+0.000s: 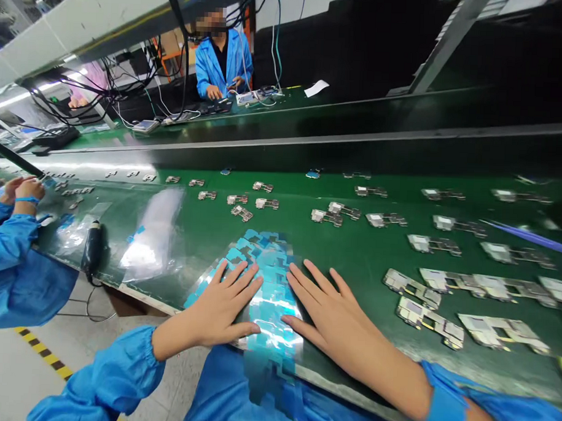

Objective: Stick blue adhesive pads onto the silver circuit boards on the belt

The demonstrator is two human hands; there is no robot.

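My left hand (pixel 222 307) lies flat with fingers spread on the left side of a glossy sheet of blue stickers (pixel 269 296) at the near edge of the green belt (pixel 362 256). My right hand (pixel 328 310) rests flat on the sheet's right side, fingers stretched forward. Neither hand holds anything. The sheet hangs over the belt's edge toward my blue-sleeved lap. Several small metal circuit boards (pixel 418 307) lie just right of my right hand.
More boards (pixel 327 217) are scattered along the belt. A clear plastic sheet (pixel 153 237) and a black tool (pixel 93 247) lie to the left. A co-worker's blue sleeve (pixel 12 250) is at far left; another person (pixel 221 61) in blue sits across the line.
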